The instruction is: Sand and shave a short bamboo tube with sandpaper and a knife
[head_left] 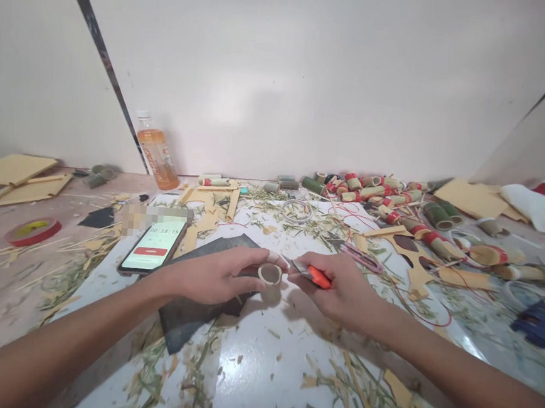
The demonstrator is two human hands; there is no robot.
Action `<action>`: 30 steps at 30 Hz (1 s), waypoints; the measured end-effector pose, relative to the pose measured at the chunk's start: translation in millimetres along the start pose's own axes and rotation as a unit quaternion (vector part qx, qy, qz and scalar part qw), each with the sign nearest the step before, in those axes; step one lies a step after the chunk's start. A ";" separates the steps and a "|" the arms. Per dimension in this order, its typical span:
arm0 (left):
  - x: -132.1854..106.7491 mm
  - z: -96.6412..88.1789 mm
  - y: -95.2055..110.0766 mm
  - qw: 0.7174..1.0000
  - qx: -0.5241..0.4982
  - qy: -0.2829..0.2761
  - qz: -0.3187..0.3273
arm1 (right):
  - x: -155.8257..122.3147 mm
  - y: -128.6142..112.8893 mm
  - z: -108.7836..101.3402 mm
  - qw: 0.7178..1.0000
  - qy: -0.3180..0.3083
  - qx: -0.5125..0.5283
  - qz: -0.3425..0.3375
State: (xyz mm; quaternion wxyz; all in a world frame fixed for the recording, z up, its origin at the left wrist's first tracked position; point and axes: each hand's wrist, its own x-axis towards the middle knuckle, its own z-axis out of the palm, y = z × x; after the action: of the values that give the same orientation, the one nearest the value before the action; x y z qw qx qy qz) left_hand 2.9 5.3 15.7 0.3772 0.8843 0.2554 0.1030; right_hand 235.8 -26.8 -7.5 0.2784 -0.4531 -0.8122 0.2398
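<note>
Near the middle of the head view, my left hand [222,274] is closed around a short bamboo tube [270,274], whose round open end faces me. My right hand [336,284] grips a utility knife [318,277] with an orange body. Its grey blade points left and lies close to the tube's rim; whether it touches I cannot tell. Under my left hand and forearm lies dark sheet material [182,323], perhaps sandpaper, on the white work surface [249,378].
A phone [156,245] showing a timer lies left of my left hand. Behind it stands an orange drink bottle [157,154]. Red tape [34,231] is at the far left. Several bamboo pieces with red bands [386,197] are heaped at the back right. Green shavings [353,380] litter the surface.
</note>
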 end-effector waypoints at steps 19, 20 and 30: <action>7.4 9.9 -5.2 0.951 -0.251 0.180 -0.006 | -11.1 -22.4 -9.0 0.971 -0.105 0.178 0.120; 7.5 10.5 -5.0 0.952 -0.242 0.189 -0.006 | -11.2 -23.7 -9.3 0.983 -0.095 0.126 0.099; 9.1 11.0 -11.2 0.955 -0.170 0.238 -0.046 | -9.7 -20.1 -13.9 0.989 -0.121 -0.070 0.057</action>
State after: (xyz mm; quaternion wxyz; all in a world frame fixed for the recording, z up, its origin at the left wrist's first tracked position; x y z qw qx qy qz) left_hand 10.6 9.9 -0.1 0.4550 0.7439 0.3571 0.3348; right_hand 237.2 -42.8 13.3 0.1316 -0.4846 -0.8276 0.2510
